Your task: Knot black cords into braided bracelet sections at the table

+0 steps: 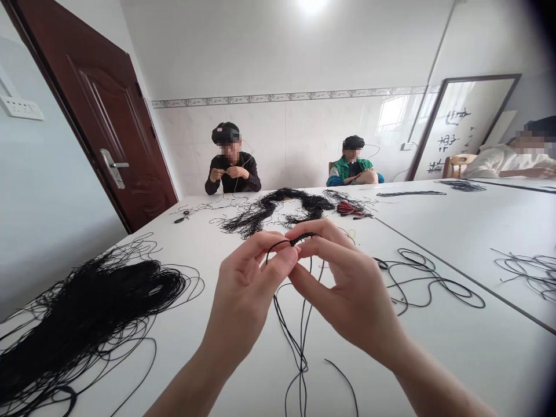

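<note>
Between my two hands, above the white table (243, 376), is a black cord (301, 236) with a short braided section. My left hand (247, 289) pinches it at the left end of the braid, thumb against fingers. From the other side my right hand (347, 284) grips the braid, its fingertips close to my left thumb. A small loop of cord curves out by the left fingers. Loose cord ends hang below both hands and trail down over the tabletop. Part of the braid is hidden behind my fingers.
A big heap of black cords (104, 307) lies at left, another pile (278, 202) farther back. Small scissors (183, 217) and red-handled scissors (347, 208) rest near it. Loose cords (425, 278) curl at right. Several people sit around the table, including a person in black (232, 168).
</note>
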Action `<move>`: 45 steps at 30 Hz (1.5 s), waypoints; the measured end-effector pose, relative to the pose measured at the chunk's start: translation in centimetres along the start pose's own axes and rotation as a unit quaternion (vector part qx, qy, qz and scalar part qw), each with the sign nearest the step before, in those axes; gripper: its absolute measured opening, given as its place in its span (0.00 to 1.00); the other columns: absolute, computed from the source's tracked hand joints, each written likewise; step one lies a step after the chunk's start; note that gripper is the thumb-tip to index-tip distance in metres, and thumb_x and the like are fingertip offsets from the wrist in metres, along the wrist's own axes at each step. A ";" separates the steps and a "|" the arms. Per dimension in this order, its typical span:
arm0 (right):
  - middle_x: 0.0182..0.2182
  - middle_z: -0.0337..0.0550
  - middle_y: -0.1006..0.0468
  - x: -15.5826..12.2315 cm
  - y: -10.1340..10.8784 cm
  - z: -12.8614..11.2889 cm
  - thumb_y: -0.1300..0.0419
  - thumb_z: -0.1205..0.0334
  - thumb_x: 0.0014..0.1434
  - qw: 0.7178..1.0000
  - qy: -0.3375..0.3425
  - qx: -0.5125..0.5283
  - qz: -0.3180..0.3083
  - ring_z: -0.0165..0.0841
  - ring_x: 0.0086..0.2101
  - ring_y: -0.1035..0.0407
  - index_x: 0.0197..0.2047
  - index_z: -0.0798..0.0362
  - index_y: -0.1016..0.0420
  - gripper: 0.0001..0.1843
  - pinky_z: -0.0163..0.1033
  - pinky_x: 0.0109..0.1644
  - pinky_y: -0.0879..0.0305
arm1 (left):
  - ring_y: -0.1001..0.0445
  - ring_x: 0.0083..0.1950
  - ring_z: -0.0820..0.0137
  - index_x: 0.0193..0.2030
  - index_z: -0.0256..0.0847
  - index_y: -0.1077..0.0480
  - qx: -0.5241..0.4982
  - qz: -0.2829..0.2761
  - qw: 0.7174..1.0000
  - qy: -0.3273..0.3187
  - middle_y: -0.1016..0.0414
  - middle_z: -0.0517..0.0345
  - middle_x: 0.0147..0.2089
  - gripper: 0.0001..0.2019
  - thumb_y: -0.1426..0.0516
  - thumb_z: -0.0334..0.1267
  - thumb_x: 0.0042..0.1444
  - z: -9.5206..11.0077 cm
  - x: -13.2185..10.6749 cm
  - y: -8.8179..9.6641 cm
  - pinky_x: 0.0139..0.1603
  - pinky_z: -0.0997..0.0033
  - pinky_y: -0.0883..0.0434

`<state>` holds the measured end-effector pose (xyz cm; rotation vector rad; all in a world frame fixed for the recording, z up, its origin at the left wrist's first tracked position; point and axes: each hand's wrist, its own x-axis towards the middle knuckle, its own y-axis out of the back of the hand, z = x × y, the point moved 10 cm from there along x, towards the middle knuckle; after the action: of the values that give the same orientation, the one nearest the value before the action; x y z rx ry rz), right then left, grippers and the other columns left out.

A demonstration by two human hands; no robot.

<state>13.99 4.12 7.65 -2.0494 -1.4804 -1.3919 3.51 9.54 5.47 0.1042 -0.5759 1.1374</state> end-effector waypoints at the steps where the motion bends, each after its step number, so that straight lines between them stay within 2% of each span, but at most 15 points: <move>1: 0.44 0.40 0.26 0.0 -0.2 -0.1 0.39 0.66 0.61 1.000 0.003 0.006 -0.004 0.29 0.41 0.27 0.35 0.47 0.26 0.04 0.33 0.38 0.28 | 0.32 0.39 0.76 0.33 0.49 0.21 -0.005 0.002 1.000 0.004 0.29 0.66 0.31 0.06 0.38 0.33 0.59 0.0 0.0 0.0 0.42 0.81 0.32; 9: 0.37 0.41 0.29 0.1 -0.1 -0.3 0.42 0.69 0.63 0.999 0.018 0.044 0.015 0.29 0.41 0.30 0.33 0.50 0.29 0.06 0.34 0.40 0.29 | 0.31 0.37 0.76 0.32 0.49 0.21 -0.008 -0.004 1.000 0.009 0.27 0.66 0.29 0.07 0.38 0.33 0.59 0.1 -0.1 -0.2 0.42 0.79 0.33; 18: 0.31 0.39 0.30 -0.2 -0.8 -0.8 0.43 0.72 0.62 0.999 0.006 0.036 -0.035 0.28 0.34 0.35 0.32 0.51 0.30 0.08 0.33 0.33 0.34 | 0.31 0.33 0.74 0.28 0.45 0.24 0.035 0.016 0.999 0.010 0.28 0.65 0.27 0.08 0.38 0.35 0.58 0.0 0.1 0.4 0.36 0.75 0.33; 22: 0.36 0.41 0.27 0.0 -1.2 -0.4 0.41 0.68 0.64 0.996 0.012 0.047 -0.074 0.30 0.40 0.31 0.37 0.49 0.25 0.06 0.35 0.39 0.30 | 0.33 0.31 0.74 0.29 0.45 0.27 0.107 0.028 0.993 -0.044 0.30 0.64 0.27 0.08 0.40 0.33 0.60 1.6 -0.2 0.9 0.34 0.74 0.34; 24: 0.43 0.43 0.26 0.3 -0.8 0.2 0.38 0.62 0.63 0.996 0.005 0.047 -0.081 0.33 0.46 0.30 0.40 0.48 0.23 0.03 0.38 0.47 0.28 | 0.32 0.34 0.72 0.31 0.46 0.27 0.183 0.029 0.977 -0.108 0.30 0.63 0.31 0.07 0.41 0.32 0.61 2.9 -0.5 0.9 0.35 0.73 0.34; 26: 0.46 0.44 0.26 0.8 0.2 0.7 0.37 0.58 0.62 0.996 0.002 0.060 -0.060 0.35 0.49 0.30 0.42 0.48 0.22 0.06 0.40 0.51 0.28 | 0.32 0.39 0.71 0.35 0.48 0.27 0.271 0.022 0.945 -0.183 0.31 0.62 0.36 0.07 0.41 0.31 0.62 4.2 -0.9 0.6 0.38 0.72 0.33; 30: 0.39 0.44 0.25 1.6 1.9 1.6 0.38 0.56 0.63 0.994 -0.019 0.104 -0.007 0.33 0.45 0.29 0.36 0.51 0.23 0.08 0.38 0.48 0.27 | 0.31 0.40 0.68 0.39 0.48 0.26 0.410 0.020 0.852 -0.325 0.32 0.58 0.38 0.10 0.41 0.25 0.60 5.8 -2.1 -0.7 0.40 0.67 0.33; 32: 0.36 0.44 0.25 1.7 2.1 1.9 0.38 0.58 0.63 0.992 -0.032 0.124 -0.001 0.33 0.43 0.28 0.32 0.51 0.24 0.08 0.38 0.46 0.27 | 0.31 0.39 0.67 0.39 0.47 0.26 0.437 0.019 0.827 -0.354 0.32 0.57 0.37 0.11 0.41 0.24 0.59 5.9 -2.3 -1.1 0.40 0.66 0.32; 33: 0.36 0.44 0.24 1.7 2.0 2.0 0.38 0.60 0.62 0.990 -0.035 0.135 0.000 0.33 0.42 0.28 0.31 0.51 0.25 0.08 0.38 0.45 0.26 | 0.31 0.39 0.67 0.39 0.47 0.26 0.437 0.017 0.827 -0.354 0.31 0.57 0.37 0.11 0.41 0.24 0.58 5.9 -2.3 -1.2 0.40 0.65 0.32; 34: 0.36 0.44 0.24 1.7 2.0 1.9 0.38 0.61 0.62 0.989 -0.036 0.145 0.002 0.33 0.42 0.28 0.31 0.52 0.25 0.07 0.38 0.45 0.26 | 0.30 0.40 0.66 0.39 0.47 0.26 0.425 0.010 0.837 -0.344 0.31 0.56 0.38 0.11 0.41 0.24 0.58 5.7 -2.1 -1.1 0.41 0.65 0.31; 36: 0.36 0.43 0.24 1.6 2.0 1.7 0.38 0.65 0.61 0.987 -0.027 0.156 0.012 0.32 0.42 0.28 0.33 0.51 0.25 0.04 0.37 0.45 0.26 | 0.30 0.44 0.66 0.41 0.47 0.27 0.373 -0.014 0.883 -0.285 0.29 0.56 0.40 0.11 0.40 0.25 0.57 5.0 -1.5 -0.6 0.45 0.65 0.31; 38: 0.36 0.41 0.24 1.5 2.2 1.3 0.38 0.68 0.61 0.988 -0.012 0.154 0.024 0.30 0.42 0.28 0.35 0.51 0.25 0.03 0.35 0.46 0.26 | 0.29 0.47 0.66 0.43 0.47 0.27 0.281 -0.054 0.942 -0.174 0.27 0.57 0.43 0.10 0.41 0.28 0.57 3.6 -0.7 -0.3 0.48 0.66 0.31; 40: 0.36 0.40 0.24 1.3 2.1 1.0 0.39 0.69 0.61 0.989 0.003 0.143 0.028 0.29 0.42 0.28 0.35 0.50 0.25 0.04 0.34 0.46 0.27 | 0.27 0.45 0.67 0.41 0.46 0.25 0.172 -0.077 0.981 -0.050 0.24 0.58 0.42 0.07 0.41 0.33 0.57 1.9 -0.3 -0.2 0.47 0.68 0.29; 42: 0.36 0.40 0.25 1.3 2.1 0.8 0.39 0.70 0.61 0.991 0.011 0.134 0.029 0.29 0.42 0.29 0.35 0.50 0.25 0.05 0.34 0.45 0.27 | 0.25 0.40 0.68 0.36 0.43 0.23 0.096 -0.052 0.993 0.038 0.22 0.58 0.35 0.04 0.40 0.36 0.57 0.8 -0.4 -0.1 0.42 0.69 0.27; 45: 0.36 0.39 0.26 1.2 2.2 0.8 0.39 0.69 0.61 0.992 0.017 0.117 0.035 0.29 0.42 0.28 0.36 0.49 0.26 0.05 0.34 0.43 0.27 | 0.24 0.32 0.72 0.30 0.42 0.24 0.080 0.024 0.994 0.073 0.22 0.60 0.29 0.05 0.39 0.34 0.56 0.6 -0.5 0.6 0.37 0.72 0.27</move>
<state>16.25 4.36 8.89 -1.9043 -1.4673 -1.1598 2.62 9.17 5.64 0.1447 -0.3587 1.2257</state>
